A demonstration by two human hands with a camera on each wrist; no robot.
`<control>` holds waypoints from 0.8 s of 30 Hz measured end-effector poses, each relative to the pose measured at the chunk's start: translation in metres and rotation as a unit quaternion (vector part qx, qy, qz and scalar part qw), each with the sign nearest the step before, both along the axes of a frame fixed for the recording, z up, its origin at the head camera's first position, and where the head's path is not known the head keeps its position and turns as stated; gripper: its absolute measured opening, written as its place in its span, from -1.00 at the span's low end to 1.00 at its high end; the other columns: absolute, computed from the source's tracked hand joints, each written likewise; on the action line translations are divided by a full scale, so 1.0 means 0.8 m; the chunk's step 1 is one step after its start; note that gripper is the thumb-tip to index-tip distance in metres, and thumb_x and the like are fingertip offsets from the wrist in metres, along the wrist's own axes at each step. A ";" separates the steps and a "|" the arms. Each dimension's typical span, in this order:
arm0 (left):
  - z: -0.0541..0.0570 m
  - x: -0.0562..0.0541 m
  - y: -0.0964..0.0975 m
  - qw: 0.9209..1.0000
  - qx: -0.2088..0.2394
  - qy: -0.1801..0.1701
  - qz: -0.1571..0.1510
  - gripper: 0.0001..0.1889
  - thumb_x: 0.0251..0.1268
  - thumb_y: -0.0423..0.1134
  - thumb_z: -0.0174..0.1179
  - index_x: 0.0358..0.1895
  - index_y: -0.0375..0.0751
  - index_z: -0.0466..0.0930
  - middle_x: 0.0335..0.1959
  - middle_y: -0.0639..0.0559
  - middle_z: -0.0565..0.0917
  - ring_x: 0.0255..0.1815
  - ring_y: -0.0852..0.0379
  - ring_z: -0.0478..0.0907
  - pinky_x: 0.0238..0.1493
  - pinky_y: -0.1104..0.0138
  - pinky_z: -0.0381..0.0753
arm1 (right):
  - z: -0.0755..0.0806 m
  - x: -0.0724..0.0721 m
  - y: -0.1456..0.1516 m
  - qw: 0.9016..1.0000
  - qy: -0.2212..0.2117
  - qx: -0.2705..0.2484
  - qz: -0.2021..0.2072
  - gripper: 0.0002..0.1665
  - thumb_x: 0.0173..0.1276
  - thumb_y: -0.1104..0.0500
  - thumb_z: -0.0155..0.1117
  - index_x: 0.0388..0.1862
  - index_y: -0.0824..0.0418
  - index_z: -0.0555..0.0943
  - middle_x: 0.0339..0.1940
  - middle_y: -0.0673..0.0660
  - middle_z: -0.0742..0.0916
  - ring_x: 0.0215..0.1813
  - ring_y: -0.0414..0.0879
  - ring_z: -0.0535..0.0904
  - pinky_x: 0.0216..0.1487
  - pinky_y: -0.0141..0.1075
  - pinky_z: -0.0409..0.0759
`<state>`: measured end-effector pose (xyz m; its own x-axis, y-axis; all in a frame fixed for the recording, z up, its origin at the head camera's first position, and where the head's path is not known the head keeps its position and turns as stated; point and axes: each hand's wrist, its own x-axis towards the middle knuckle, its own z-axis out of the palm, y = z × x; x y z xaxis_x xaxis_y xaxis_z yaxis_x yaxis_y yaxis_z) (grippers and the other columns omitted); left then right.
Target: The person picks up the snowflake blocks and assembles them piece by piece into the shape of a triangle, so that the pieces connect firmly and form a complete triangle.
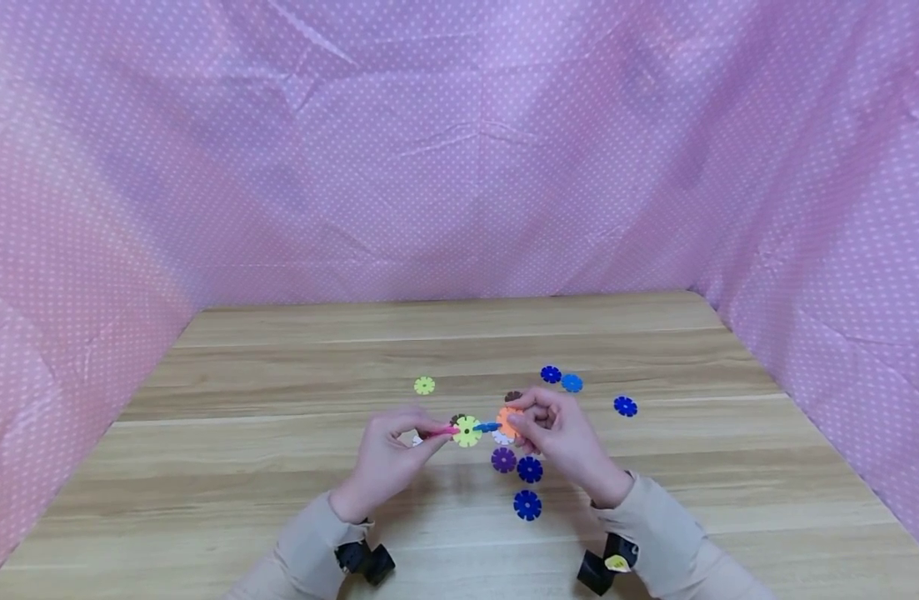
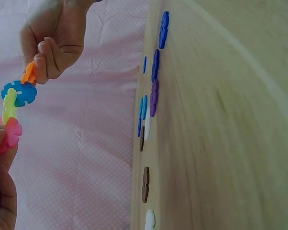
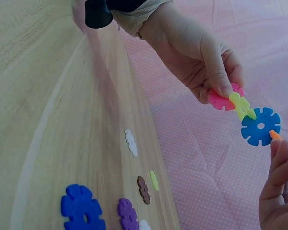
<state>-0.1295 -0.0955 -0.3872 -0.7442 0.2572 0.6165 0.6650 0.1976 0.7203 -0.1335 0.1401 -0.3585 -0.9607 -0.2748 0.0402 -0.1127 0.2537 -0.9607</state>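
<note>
A short chain of notched plastic discs is held up above the table between both hands. My left hand (image 1: 392, 454) pinches the pink disc (image 3: 221, 100) at one end. Joined to it is a yellow-green disc (image 1: 466, 432), then a blue disc (image 3: 260, 126) set at a right angle. At the other end my right hand (image 1: 560, 433) pinches an orange disc (image 1: 507, 422) between thumb and fingers. The orange disc's edge meets the blue disc's edge, as the left wrist view shows. The right palm faces the chain, its other fingers curled.
Loose discs lie on the wooden table (image 1: 242, 458): a purple disc (image 1: 503, 459), several dark blue ones, a lighter blue disc (image 1: 571, 382), a yellow-green disc (image 1: 425, 385), and brown and white ones partly behind the hands. Pink dotted cloth (image 1: 459, 167) surrounds the table.
</note>
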 end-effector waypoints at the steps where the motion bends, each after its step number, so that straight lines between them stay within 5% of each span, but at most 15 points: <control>1: -0.001 0.001 0.000 1.000 0.001 -0.005 0.002 -0.90 -0.02 -0.49 0.37 -0.38 -0.31 0.73 -0.47 -0.07 0.73 -0.47 0.22 0.59 -0.45 0.34 0.61 | 0.000 0.000 0.000 1.000 0.003 0.000 0.001 -0.82 0.34 0.32 0.20 -0.14 0.42 0.56 -0.52 0.12 0.65 -0.52 -0.13 0.56 -0.47 -0.33 0.63; 18: -0.013 0.002 0.013 0.999 0.022 -0.003 -0.026 -0.84 -0.04 -0.58 0.33 -0.36 -0.32 0.72 -0.48 -0.09 0.71 -0.45 0.23 0.62 -0.43 0.37 0.63 | -0.009 -0.001 0.006 1.000 -0.024 0.000 -0.018 -0.83 0.34 0.33 0.18 -0.14 0.42 0.54 -0.52 0.16 0.66 -0.54 -0.17 0.54 -0.50 -0.36 0.60; 24: -0.006 0.002 0.012 0.999 -0.005 -0.040 0.012 -0.87 0.03 -0.50 0.33 -0.33 -0.26 0.73 -0.43 -0.02 0.73 -0.40 0.24 0.62 -0.37 0.33 0.64 | -0.008 -0.001 0.005 0.999 -0.034 -0.002 -0.014 -0.79 0.36 0.29 0.17 -0.10 0.41 0.52 -0.50 0.18 0.67 -0.51 -0.10 0.58 -0.47 -0.32 0.63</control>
